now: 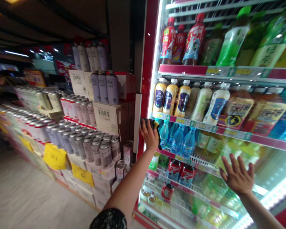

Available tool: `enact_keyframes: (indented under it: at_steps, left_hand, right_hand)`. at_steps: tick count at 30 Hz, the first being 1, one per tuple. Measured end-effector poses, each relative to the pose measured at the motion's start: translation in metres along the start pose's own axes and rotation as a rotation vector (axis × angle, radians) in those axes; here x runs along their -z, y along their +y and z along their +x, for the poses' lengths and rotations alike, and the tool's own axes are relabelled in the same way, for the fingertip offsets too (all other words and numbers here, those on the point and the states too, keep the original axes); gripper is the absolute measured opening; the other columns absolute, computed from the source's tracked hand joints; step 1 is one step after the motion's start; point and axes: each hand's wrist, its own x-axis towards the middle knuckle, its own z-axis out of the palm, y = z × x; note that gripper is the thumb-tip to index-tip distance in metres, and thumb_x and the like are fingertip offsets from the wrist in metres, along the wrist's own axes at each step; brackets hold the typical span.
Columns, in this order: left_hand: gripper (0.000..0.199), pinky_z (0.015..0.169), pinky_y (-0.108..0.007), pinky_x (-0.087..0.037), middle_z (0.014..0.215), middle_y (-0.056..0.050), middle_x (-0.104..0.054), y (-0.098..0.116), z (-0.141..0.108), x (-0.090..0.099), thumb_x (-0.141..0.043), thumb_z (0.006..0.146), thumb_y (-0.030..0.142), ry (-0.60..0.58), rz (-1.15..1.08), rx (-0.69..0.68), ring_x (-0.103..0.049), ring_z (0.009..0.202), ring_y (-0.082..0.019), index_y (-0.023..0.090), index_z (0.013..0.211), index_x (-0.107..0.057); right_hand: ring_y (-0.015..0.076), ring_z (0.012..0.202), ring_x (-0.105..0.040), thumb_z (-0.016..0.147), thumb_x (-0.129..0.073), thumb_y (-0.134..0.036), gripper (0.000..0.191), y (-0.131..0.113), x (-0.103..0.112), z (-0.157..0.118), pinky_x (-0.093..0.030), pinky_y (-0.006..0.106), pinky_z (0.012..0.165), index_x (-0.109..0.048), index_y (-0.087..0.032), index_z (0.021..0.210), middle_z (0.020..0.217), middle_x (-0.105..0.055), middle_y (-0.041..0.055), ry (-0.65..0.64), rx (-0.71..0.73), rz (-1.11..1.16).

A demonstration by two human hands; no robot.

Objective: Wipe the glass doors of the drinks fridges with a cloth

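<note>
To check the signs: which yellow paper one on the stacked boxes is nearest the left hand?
The rightmost yellow paper sign, below the metal cans; the others hang farther left.

Pale grey smooth floor point(21, 194) at lower left; dark ceiling point(45, 16) with long black beams, thin white lamp strip point(16, 53) glowing far back; tall dark pillar point(119, 41) between display and cooler; long low display of pale cardboard cartons point(101, 179), topped with rows of silver-lidded cans point(79, 144), yellow paper signs point(54, 156) along front; red-and-white panel point(64, 67) beyond, blurred, perhaps poster; at right, tall red-framed drinks cooler point(148, 63), white wire shelves point(200, 159), bright white light strip point(274, 190) at lower right
</note>
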Motion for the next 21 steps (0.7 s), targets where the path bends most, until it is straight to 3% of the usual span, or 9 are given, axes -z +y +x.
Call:
enact_keyframes:
  at_steps: [3, 5, 11, 15, 18, 21]
  left_hand:
    - [0.058, 0.125, -0.054, -0.020, 0.166, -0.018, -0.025, 0.010, 0.019, -0.002, -0.038, 0.102, 0.041, 0.044, -0.004, 0.004, -0.022, 0.154, -0.031, 0.017, 0.155, -0.033]
    - [0.059, 0.124, -0.055, -0.020, 0.166, -0.019, -0.024, 0.006, 0.011, -0.004, -0.039, 0.102, 0.042, 0.047, -0.010, 0.023, -0.023, 0.154, -0.031, 0.017, 0.156, -0.032]
    - [0.062, 0.120, -0.061, -0.027, 0.166, -0.025, -0.019, -0.035, -0.073, 0.003, -0.039, 0.102, 0.040, -0.066, 0.044, 0.133, -0.021, 0.154, -0.036, 0.015, 0.157, -0.026]
    - [0.057, 0.116, -0.062, -0.034, 0.159, -0.025, -0.035, -0.058, -0.111, 0.014, -0.044, 0.101, 0.040, -0.116, 0.047, 0.124, -0.030, 0.150, -0.038, 0.016, 0.152, -0.038]
    - [0.057, 0.118, -0.062, -0.032, 0.160, -0.024, -0.033, -0.055, -0.103, 0.011, -0.043, 0.101, 0.038, -0.119, 0.045, 0.111, -0.026, 0.152, -0.037, 0.017, 0.153, -0.036]
    - [0.060, 0.121, -0.063, -0.025, 0.166, -0.022, -0.022, -0.034, -0.081, -0.001, -0.042, 0.101, 0.034, -0.086, 0.029, 0.066, -0.011, 0.156, -0.036, 0.017, 0.157, -0.028]
  right_hand:
    - [0.0370, 0.141, -0.044, 0.091, -0.055, -0.036, 0.072, 0.000, 0.001, 0.000, -0.024, 0.060, 0.117, -0.028, -0.042, 0.157, 0.161, -0.041, 0.0040, -0.002, 0.002, -0.029]
    - [0.0365, 0.141, -0.045, 0.091, -0.054, -0.034, 0.072, -0.001, 0.002, 0.001, -0.025, 0.060, 0.116, -0.028, -0.042, 0.157, 0.161, -0.042, 0.0041, 0.003, 0.009, -0.043]
    - [0.0372, 0.141, -0.045, 0.090, -0.058, -0.033, 0.074, 0.001, 0.004, 0.001, -0.024, 0.060, 0.118, -0.029, -0.042, 0.157, 0.162, -0.039, 0.0034, 0.013, 0.037, -0.051]
    - [0.0371, 0.143, -0.042, 0.090, -0.058, -0.033, 0.073, 0.001, 0.003, 0.001, -0.024, 0.060, 0.118, -0.028, -0.044, 0.157, 0.163, -0.037, 0.0021, 0.007, 0.014, -0.031]
    - [0.0377, 0.144, -0.042, 0.090, -0.058, -0.035, 0.072, 0.002, 0.000, 0.000, -0.023, 0.061, 0.118, -0.029, -0.044, 0.156, 0.163, -0.037, 0.0025, 0.005, 0.015, -0.021]
    - [0.0368, 0.143, -0.043, 0.091, -0.057, -0.038, 0.070, 0.003, -0.001, 0.000, -0.022, 0.060, 0.119, -0.032, -0.043, 0.156, 0.162, -0.039, 0.0026, 0.035, 0.031, -0.030]
